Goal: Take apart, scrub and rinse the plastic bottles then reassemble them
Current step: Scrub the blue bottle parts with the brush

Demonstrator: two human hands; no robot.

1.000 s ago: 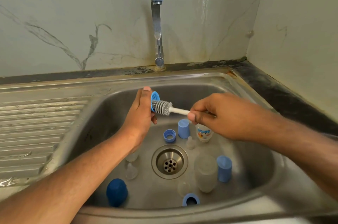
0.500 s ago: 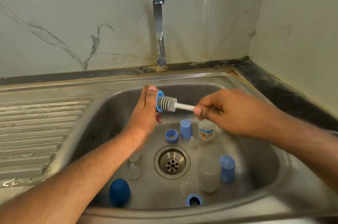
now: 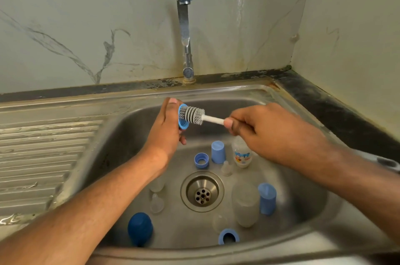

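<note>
Bristles of the bottle brush (image 3: 192, 114) sit against the blue collar ring (image 3: 183, 116) that my left hand (image 3: 167, 129) grips above the far side of the sink (image 3: 129, 134), thumb up, fingers curled round the ring. My right hand (image 3: 270, 130) pinches the brush's white handle between thumb and curled fingers. Down on the sink floor lie the other parts: a printed bottle (image 3: 241, 154) and a light blue cap (image 3: 218, 152) far of the drain (image 3: 202, 191), a frosted bottle (image 3: 245, 204) right of it beside another cap (image 3: 267, 198), a dark blue dome cap (image 3: 140, 228) near left, and a second ring (image 3: 228, 237) nearest me. Tap (image 3: 185, 33) stands at the far wall.
</note>
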